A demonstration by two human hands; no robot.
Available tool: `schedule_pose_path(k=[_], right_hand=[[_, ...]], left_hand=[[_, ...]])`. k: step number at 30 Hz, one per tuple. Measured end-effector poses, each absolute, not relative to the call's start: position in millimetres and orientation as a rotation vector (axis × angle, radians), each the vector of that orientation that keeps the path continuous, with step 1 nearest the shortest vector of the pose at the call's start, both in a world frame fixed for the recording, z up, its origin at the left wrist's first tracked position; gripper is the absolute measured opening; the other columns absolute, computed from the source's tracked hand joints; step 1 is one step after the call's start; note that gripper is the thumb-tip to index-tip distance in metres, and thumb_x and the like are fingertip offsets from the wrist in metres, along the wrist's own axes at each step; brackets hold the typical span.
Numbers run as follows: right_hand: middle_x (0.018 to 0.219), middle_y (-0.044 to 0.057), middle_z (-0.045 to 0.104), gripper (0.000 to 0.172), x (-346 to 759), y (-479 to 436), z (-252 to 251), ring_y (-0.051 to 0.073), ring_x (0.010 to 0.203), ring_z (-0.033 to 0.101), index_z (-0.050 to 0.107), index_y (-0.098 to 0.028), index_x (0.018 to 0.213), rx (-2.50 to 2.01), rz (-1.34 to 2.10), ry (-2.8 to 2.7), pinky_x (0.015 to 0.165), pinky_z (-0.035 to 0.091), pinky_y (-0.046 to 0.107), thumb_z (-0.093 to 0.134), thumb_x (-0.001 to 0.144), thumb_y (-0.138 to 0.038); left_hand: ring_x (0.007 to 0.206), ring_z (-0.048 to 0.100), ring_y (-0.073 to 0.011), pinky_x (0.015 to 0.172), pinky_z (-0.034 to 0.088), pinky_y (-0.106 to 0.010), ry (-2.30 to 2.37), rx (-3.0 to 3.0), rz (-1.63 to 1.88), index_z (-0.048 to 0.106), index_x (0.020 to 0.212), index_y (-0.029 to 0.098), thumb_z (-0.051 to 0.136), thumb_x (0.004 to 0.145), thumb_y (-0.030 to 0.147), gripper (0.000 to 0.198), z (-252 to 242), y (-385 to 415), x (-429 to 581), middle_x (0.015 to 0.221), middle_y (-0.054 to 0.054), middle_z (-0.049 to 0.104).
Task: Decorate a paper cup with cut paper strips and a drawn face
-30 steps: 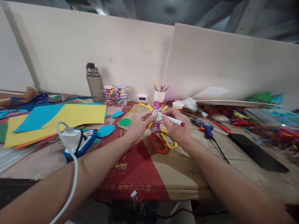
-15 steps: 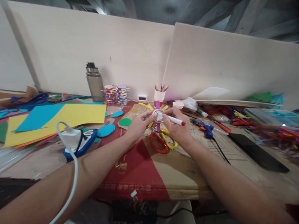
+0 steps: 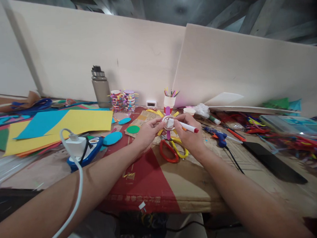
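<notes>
My left hand [image 3: 149, 135] pinches the left edge of a round white paper piece [image 3: 169, 123], held upright over the cardboard. Purple and yellow strips [image 3: 168, 110] stick out around it like petals. In my right hand [image 3: 189, 135] is a white marker [image 3: 188, 127] with a red end pointing right. The right fingertips rest at the face of the round piece; the marker's tip is hidden by them. Just below the hands lie scissors [image 3: 168, 151] with one red and one yellow handle loop.
A blue glue gun [image 3: 221, 139] and a black phone [image 3: 274, 161] lie at right. Coloured paper sheets [image 3: 91, 120] and a blue power strip [image 3: 95, 149] are at left. Behind stand a bottle [image 3: 100, 88], strip-wrapped cups [image 3: 129, 101] and a cup of pencils [image 3: 170, 102].
The marker's red end has shifted slightly right in my right hand, and its barrel has turned a little. My left hand and the round piece stay nearly still.
</notes>
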State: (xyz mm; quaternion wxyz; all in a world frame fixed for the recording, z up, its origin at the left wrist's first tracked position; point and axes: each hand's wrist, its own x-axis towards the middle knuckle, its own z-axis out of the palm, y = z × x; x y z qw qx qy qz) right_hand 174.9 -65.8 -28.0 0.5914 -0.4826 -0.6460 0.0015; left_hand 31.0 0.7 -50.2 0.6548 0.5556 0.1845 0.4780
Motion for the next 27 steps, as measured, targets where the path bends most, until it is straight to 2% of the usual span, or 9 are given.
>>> schedule_pose_path(k=[13,21,27], right_hand=[[0.075,0.000,0.066,0.008,175.4,-64.8,-27.9,0.014,0.065,0.058,0.059,-0.020,0.082,-1.104,-0.025,-1.482,0.062,0.045,0.027,0.058,0.087,-0.027],[0.074,0.000,0.066,0.007,175.3,-64.2,-27.9,0.014,0.064,0.058,0.059,-0.020,0.082,-1.109,-0.012,-1.473,0.061,0.045,0.027,0.058,0.086,-0.025],[0.075,0.001,0.066,0.007,176.0,-63.9,-28.4,0.014,0.065,0.059,0.059,-0.021,0.082,-1.127,-0.007,-1.468,0.063,0.046,0.028,0.058,0.086,-0.026]], left_hand=[[0.092,0.064,-0.0183,0.086,0.046,-0.031,0.412,1.280,1.076,0.073,0.111,0.018,0.080,0.071,0.041,0.047,-49.4,0.5,30.3,0.102,-0.007,0.074],[0.088,0.063,-0.0182,0.079,0.047,-0.030,0.429,1.295,1.057,0.072,0.116,0.018,0.080,0.071,0.043,0.051,-48.6,-0.4,29.0,0.104,-0.008,0.073],[0.093,0.064,-0.0200,0.085,0.047,-0.032,0.415,1.322,1.064,0.071,0.117,0.017,0.078,0.073,0.042,0.051,-49.8,1.9,28.9,0.105,-0.009,0.073]])
